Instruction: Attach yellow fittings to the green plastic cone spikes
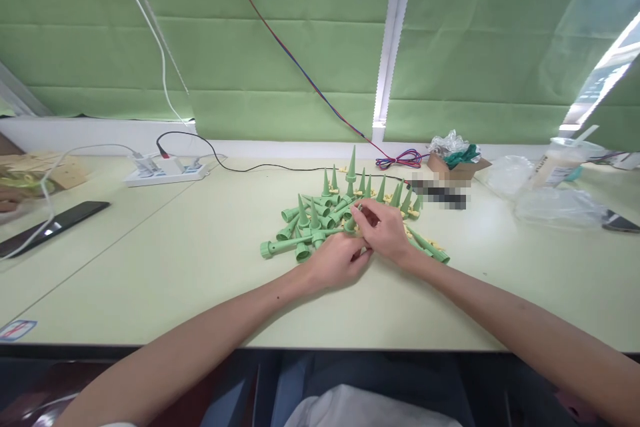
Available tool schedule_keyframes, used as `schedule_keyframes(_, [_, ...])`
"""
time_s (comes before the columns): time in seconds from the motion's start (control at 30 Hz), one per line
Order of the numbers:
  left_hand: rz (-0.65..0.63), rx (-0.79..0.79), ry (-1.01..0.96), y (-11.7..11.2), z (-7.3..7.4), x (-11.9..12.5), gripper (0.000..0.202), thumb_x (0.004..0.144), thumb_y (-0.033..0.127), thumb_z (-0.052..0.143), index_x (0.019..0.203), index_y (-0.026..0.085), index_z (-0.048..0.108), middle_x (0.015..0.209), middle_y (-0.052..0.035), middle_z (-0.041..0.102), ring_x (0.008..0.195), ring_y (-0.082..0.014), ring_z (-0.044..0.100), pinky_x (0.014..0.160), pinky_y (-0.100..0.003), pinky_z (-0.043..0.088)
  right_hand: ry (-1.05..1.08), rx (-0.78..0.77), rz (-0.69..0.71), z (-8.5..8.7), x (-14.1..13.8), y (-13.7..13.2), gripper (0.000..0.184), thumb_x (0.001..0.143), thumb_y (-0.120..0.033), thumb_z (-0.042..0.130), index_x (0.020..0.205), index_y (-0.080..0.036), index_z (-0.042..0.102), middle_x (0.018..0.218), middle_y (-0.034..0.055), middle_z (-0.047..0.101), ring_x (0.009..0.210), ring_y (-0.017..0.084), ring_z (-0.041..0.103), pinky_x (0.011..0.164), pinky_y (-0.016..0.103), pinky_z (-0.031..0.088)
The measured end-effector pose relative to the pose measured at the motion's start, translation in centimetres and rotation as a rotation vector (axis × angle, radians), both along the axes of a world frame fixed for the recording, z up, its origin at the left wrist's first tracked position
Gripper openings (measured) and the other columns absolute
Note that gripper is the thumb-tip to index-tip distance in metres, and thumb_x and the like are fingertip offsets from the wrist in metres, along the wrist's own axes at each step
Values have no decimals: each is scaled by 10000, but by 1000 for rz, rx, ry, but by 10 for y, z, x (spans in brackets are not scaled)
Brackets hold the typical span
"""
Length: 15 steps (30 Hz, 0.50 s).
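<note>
My left hand (341, 259) rests low over the table, its fingers closed at the base of a green plastic watering spike (351, 223). From the right, my right hand (384, 227) pinches at the top of that same spike with thumb and forefinger. The two hands touch, and parts of the fingers hide the piece between them. A loose pile of green spikes (280, 245) lies just to the left and behind. Several spikes stand point up, a tall one (351, 165) at the back. Small yellow parts (414, 213) are scattered among those to the right.
A white power strip (167, 172) with plugs and a black phone (60, 221) are on the left. At the back right stand a cardboard box (445, 170) with plastic wrap, and a drink cup (555, 163) beside clear bags. A red-blue cable (400, 160) lies coiled at the wall.
</note>
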<state>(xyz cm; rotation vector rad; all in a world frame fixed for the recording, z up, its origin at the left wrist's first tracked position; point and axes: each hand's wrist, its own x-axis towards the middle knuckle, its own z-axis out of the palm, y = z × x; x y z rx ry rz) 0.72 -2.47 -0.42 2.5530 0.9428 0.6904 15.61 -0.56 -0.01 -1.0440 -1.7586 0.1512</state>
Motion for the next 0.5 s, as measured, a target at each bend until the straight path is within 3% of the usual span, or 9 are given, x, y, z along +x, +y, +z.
schedule_keyframes(0.23, [-15,14,59,-10,5,2,234,930,195,475,772,182,648,544,16,515,519,-120,440,564,-259,302,41,237,-160,34,11,51,292,979,-389,504,773,-204,597,616,13,574,550,156,504,618,295,409])
schedule_keyframes(0.5, [-47,30,86,-8,-1,1,249,946,190,450,811,184,659,558,10,520,524,-128,448,570,-262,321,65,189,-361,60,29,87,294,959,-367,500,706,-218,513,596,7,537,567,161,488,633,302,389])
